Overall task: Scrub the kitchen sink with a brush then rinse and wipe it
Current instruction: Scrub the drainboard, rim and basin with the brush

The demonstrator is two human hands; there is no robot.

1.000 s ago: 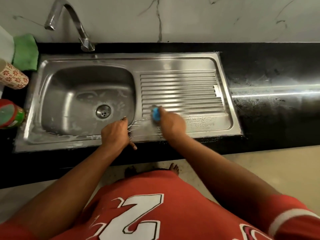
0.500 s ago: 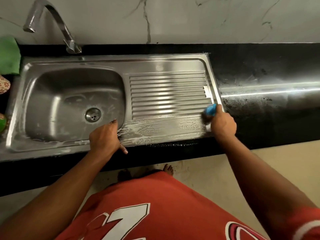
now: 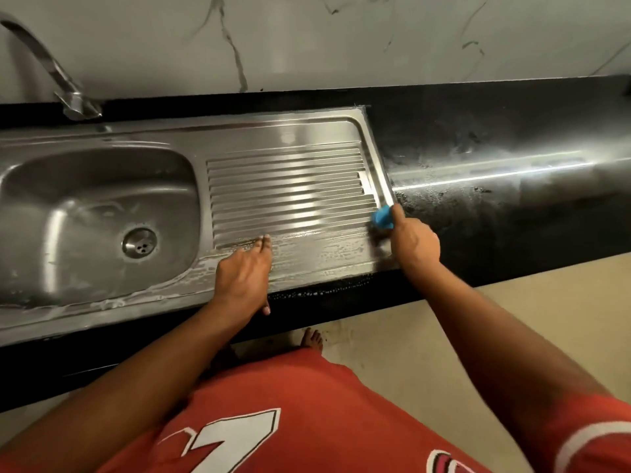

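The blue brush (image 3: 383, 217) sits at the far right end of the drainboard (image 3: 290, 186), right against the raised rim of the sink (image 3: 372, 145). My right hand (image 3: 415, 242) is wrapped around it, fingers curled over the back; the bristles are hidden beneath, so I can't tell how flat they lie.

The risk I see is overshoot. One hard stroke rightward and the brush hops the rim onto the black countertop (image 3: 495, 158), dragging soap out of the sink.

My left hand (image 3: 244, 271) lies flat and holds nothing, fingers straight on the soapy front strip, thumb hanging over the front edge. That strip is slick with suds (image 3: 327, 249), and if I lean on the palm it may skid.

Foam already beads along the counter's front lip. More pushed that way could drip onto the floor (image 3: 392, 353) near my bare foot (image 3: 312, 337).

The basin (image 3: 95, 206) looks filmy, so I judge rinsing comes later.
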